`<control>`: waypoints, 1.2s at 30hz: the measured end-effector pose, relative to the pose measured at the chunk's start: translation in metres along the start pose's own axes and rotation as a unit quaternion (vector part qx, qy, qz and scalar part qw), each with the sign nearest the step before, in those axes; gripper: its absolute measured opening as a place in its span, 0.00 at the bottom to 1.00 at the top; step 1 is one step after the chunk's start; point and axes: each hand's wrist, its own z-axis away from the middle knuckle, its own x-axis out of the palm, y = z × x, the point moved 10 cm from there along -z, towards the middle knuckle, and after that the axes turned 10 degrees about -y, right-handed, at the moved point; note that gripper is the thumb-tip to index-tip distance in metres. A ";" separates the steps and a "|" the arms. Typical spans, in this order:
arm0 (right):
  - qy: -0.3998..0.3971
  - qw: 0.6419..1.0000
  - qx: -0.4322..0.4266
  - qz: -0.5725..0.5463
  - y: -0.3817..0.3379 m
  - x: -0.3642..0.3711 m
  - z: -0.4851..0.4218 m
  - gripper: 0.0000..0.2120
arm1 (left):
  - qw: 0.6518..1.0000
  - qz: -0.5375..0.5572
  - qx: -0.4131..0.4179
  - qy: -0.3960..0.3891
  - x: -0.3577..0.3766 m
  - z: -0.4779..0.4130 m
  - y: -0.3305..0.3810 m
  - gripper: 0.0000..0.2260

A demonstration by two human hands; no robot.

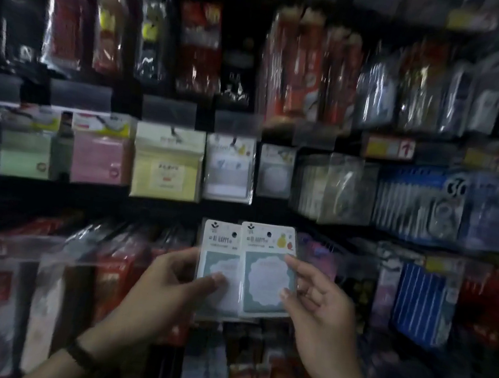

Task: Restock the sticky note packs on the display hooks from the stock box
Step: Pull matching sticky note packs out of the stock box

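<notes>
My left hand (167, 285) grips one sticky note pack (217, 257); my right hand (319, 301) pinches a second pack (266, 272), both below-right of the hung yellow pack (168, 163). Neither is hooked yet; the target hook is probably above, though blurred.

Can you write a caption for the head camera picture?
Left hand and right hand hold two sticky note packs before the display.

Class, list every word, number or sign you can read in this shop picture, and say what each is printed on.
"BE HAPPY" (first word unsure): header of the left pack.
"BE HAPPY", same wording: header of the right pack.
"30": blue pack, middle row, right side.
Red up arrow: yellow shelf tag.
All other labels and the smaller print: too blurred to read.
</notes>
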 end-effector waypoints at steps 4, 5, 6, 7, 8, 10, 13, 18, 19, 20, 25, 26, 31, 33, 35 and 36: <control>0.022 0.999 -0.025 -0.003 -0.032 -0.030 -0.045 0.24 | 0.998 -0.036 0.029 -0.036 0.004 -0.037 0.037 0.15; 0.027 0.999 -0.032 -0.002 -0.039 -0.037 -0.056 0.24 | 0.997 -0.066 0.042 -0.021 0.001 -0.045 0.045 0.15; 0.031 0.999 -0.038 -0.003 -0.043 -0.043 -0.068 0.24 | 0.995 -0.088 0.052 -0.005 -0.002 -0.053 0.052 0.15; 0.035 0.998 -0.044 -0.003 -0.047 -0.047 -0.079 0.24 | 0.992 -0.110 0.059 0.013 -0.006 -0.058 0.056 0.15; 0.038 0.998 -0.055 0.007 -0.051 -0.052 -0.090 0.24 | 0.989 -0.130 0.068 0.035 -0.009 -0.065 0.061 0.14; 0.041 0.996 -0.078 0.027 -0.059 -0.054 -0.107 0.25 | 0.979 -0.169 0.080 0.085 -0.019 -0.069 0.069 0.12; 0.055 0.991 -0.116 0.029 -0.066 -0.056 -0.129 0.24 | 0.967 -0.179 0.103 0.148 -0.027 -0.073 0.075 0.12; 0.050 0.987 -0.148 0.030 -0.067 -0.054 -0.158 0.23 | 0.970 -0.161 0.102 0.153 -0.029 -0.087 0.073 0.14; 0.049 0.988 -0.146 0.027 -0.066 -0.054 -0.162 0.23 | 0.969 -0.167 0.102 0.151 -0.029 -0.089 0.074 0.14; 0.051 0.988 -0.145 0.024 -0.065 -0.055 -0.164 0.23 | 0.968 -0.169 0.104 0.151 -0.029 -0.090 0.075 0.14; 0.051 0.990 -0.131 0.021 -0.057 -0.059 -0.171 0.22 | 0.971 -0.153 0.110 0.145 -0.030 -0.095 0.074 0.13; 0.050 0.991 -0.123 0.025 -0.055 -0.059 -0.172 0.22 | 0.972 -0.152 0.110 0.143 -0.029 -0.095 0.074 0.13; 0.052 0.988 -0.094 0.110 -0.051 -0.055 -0.185 0.22 | 0.974 -0.143 0.125 0.125 -0.025 -0.098 0.079 0.11; 0.067 0.984 -0.081 0.143 -0.048 -0.055 -0.191 0.22 | 0.980 -0.116 0.116 0.116 -0.022 -0.102 0.077 0.12; 0.068 0.980 -0.063 0.174 -0.046 -0.052 -0.196 0.22 | 0.984 -0.104 0.100 0.104 -0.018 -0.107 0.075 0.11; 0.064 0.979 -0.051 0.187 -0.045 -0.050 -0.198 0.21 | 0.986 -0.099 0.093 0.098 -0.016 -0.110 0.073 0.11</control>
